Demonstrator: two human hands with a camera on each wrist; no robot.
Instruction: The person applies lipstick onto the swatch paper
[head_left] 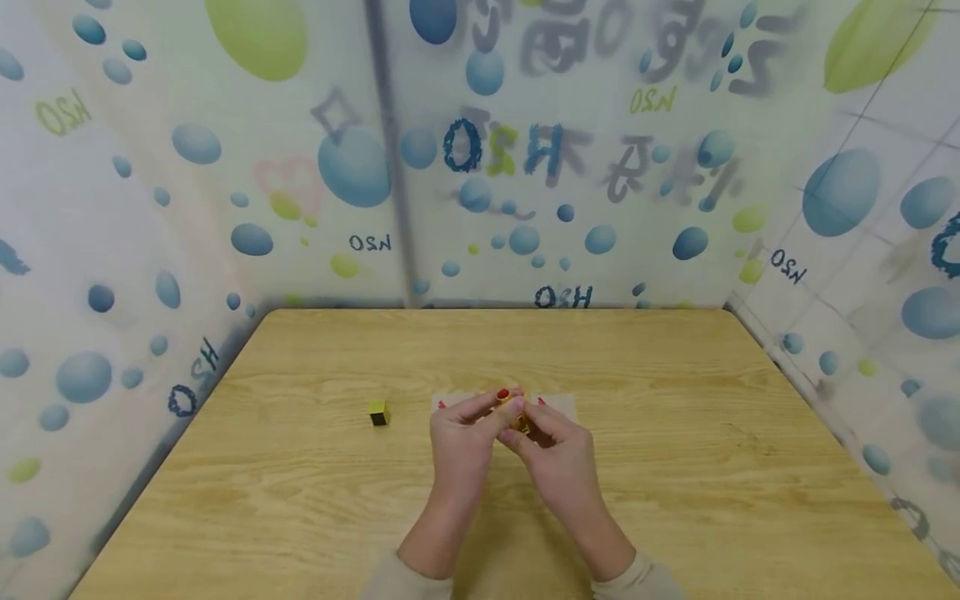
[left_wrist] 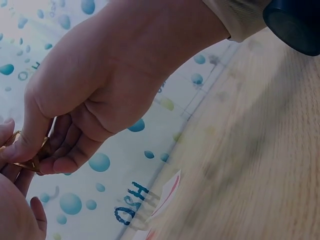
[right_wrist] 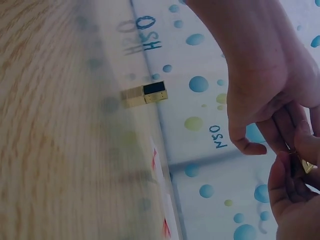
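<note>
Both hands meet over the middle of the table, around a gold lipstick (head_left: pixel 523 428) whose red tip points up and away. My left hand (head_left: pixel 464 446) pinches it between thumb and fingers. From the other side my right hand (head_left: pixel 561 457) pinches the gold case. Fingers cover most of the lipstick; in the right wrist view only a bit of the gold case (right_wrist: pixel 307 165) shows. Off to the left stands a small gold and black block (head_left: pixel 379 413), which looks like the lipstick's cap, apart from both hands.
Under and behind the hands lies a white paper (head_left: pixel 561 405) with red marks, partly hidden. The wooden table (head_left: pixel 300 500) reaches back to walls (head_left: pixel 300 208) patterned with blue and green bubbles.
</note>
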